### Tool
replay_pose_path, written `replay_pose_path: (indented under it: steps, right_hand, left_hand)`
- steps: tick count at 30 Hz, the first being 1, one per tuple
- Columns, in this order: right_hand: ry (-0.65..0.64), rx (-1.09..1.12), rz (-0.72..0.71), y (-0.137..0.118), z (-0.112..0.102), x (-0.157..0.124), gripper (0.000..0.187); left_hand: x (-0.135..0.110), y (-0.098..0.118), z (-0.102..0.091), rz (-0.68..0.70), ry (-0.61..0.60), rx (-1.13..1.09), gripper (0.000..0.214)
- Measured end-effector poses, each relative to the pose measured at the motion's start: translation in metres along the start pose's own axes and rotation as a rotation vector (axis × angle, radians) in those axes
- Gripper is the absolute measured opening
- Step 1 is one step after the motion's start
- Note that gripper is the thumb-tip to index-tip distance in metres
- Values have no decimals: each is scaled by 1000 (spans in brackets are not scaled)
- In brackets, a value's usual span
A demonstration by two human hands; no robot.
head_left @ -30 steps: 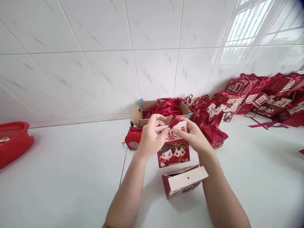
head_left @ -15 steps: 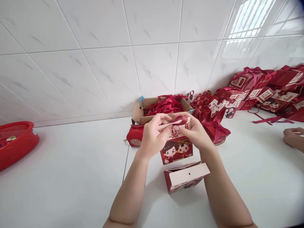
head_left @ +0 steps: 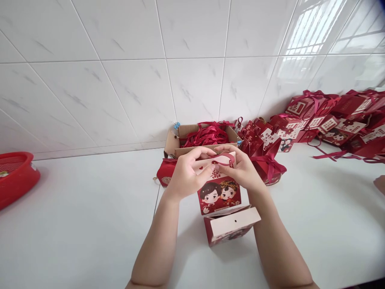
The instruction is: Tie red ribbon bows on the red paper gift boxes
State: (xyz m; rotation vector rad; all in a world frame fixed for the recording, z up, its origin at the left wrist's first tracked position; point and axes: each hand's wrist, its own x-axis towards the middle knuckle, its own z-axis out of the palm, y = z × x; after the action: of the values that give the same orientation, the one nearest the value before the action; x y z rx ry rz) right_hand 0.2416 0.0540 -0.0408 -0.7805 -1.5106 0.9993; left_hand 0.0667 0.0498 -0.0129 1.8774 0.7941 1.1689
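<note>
A red gift box (head_left: 219, 194) printed with a cartoon couple stands upright on the white table (head_left: 84, 216). My left hand (head_left: 186, 174) pinches its pale top flap. My right hand (head_left: 242, 168) is closed on a dark red ribbon (head_left: 224, 157) looped at that top edge. Both hands meet over the box. A second box (head_left: 230, 228) lies on its side just in front, its pale flap with a small hole facing up.
An open cardboard carton (head_left: 176, 146) full of red ribbons sits behind the hands against the tiled wall. Several finished red boxes (head_left: 327, 120) pile up at the right. A red basket (head_left: 13, 176) is at far left. Another person's hand (head_left: 379, 184) shows at the right edge.
The ribbon loop now sits lower against the box's top flap, with both hands closer over it. The other person's hand has drawn back to the right edge.
</note>
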Motion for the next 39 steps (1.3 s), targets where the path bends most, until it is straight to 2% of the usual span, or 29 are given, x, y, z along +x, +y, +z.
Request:
replay_pose_path:
  steps: [7,10,13,16,21,25,29,34,39]
  right_hand:
    - [15,8,8,5,7,0,35]
    - [66,-59,-18,6,8,1,34]
    - [113,-126,-63,7,7,1,31]
    - [98,-67,-40,8,4,2,30]
    - [107,18,76,10,-4,4,33]
    - [40,53,105,8,-16,3,36]
    - [16,8,28,4,-26,-1,21]
    - [44,24,43,4,-22,-2,19]
    - [114,-32,6,7,-13,0,22]
  left_hand:
    - [3,-6,8,28,153,16,25]
    - [5,-8,13,9,237,-10,31]
    - [7,-10,14,-28,264,-33,26]
    - [8,-10,12,-64,188,-46,25]
    - [6,-13,5,-21,13,-29,41]
    - [5,-14,3,-27,-17,14,43]
    - [5,-14,3,-50,-78,19,44]
    - [3,-15,8,-74,-160,53,33]
    - [3,-17,12,-71,-155,49,29]
